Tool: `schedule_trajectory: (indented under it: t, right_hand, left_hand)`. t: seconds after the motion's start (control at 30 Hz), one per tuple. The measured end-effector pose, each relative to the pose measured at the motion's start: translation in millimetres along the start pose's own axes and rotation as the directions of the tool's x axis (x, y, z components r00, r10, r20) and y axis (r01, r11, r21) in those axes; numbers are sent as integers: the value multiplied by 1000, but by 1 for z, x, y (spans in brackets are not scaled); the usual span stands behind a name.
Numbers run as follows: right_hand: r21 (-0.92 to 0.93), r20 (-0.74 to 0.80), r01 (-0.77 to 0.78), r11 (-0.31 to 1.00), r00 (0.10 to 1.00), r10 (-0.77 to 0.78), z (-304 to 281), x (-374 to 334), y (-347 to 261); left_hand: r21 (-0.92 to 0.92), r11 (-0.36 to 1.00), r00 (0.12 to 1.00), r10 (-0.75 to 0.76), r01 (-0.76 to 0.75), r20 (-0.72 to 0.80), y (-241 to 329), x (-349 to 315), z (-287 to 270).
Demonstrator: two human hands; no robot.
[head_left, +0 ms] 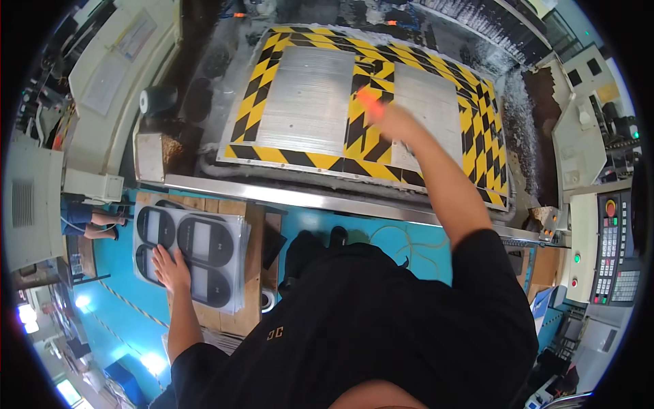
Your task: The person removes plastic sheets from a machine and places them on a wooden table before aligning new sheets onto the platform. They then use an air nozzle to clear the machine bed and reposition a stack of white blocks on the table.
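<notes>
My left hand (172,270) lies with its fingers spread on a stack of clear plastic sheets (240,269). The sheets carry black rounded shapes, each with a pale rectangular window. My right hand (398,124) is stretched out over the machine bed, closed around an orange-red tool (370,102). Motion smears that tool, so its kind does not show. Beneath it is a metal plate bed with yellow-and-black striped tape (368,140) around two bare silver panels, the left panel (306,99) and the right panel (426,95), which my right forearm partly covers.
A wooden stand (253,273) bears the sheets. Along the bed's front runs a metal rail (293,195). At the right stands a control panel (616,249) with buttons and a red knob. A hose (409,249) lies on the blue floor. Someone's legs (102,225) show at the left.
</notes>
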State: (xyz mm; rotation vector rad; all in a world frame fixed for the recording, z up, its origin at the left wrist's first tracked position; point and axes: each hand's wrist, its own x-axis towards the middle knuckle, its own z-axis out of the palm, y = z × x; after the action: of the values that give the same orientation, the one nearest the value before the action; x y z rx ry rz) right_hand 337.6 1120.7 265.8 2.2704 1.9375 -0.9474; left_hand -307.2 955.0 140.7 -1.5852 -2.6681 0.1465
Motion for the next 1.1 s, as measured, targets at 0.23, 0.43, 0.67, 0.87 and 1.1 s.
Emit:
schedule_trajectory:
  t: [0.23,0.43,0.67,0.87,1.1]
  right_hand:
    - [-4,-116,43,999,992,-43,37,-20,-15]
    - [413,-385,-385,826,748,541,-5,-78,231]
    - [-325,-215,-355,877,931,297,56,-195,119]
    - [168,-391,-65,984,912,127,-28,-233,123]
    - [93,230,254,963,935,-269,14,-301,-112]
  left_hand:
    - [-34,999,1000,-19,19,-4,-9,-10,-4]
    - [-36,998,999,40,-41,-21,1,8,4]
    - [0,999,999,-47,47,-20,-17,-2,1]
    - [-305,919,945,162,-249,-285,-29,2,12]
    - [-631,745,961,48,-216,-272,-49,-81,7]
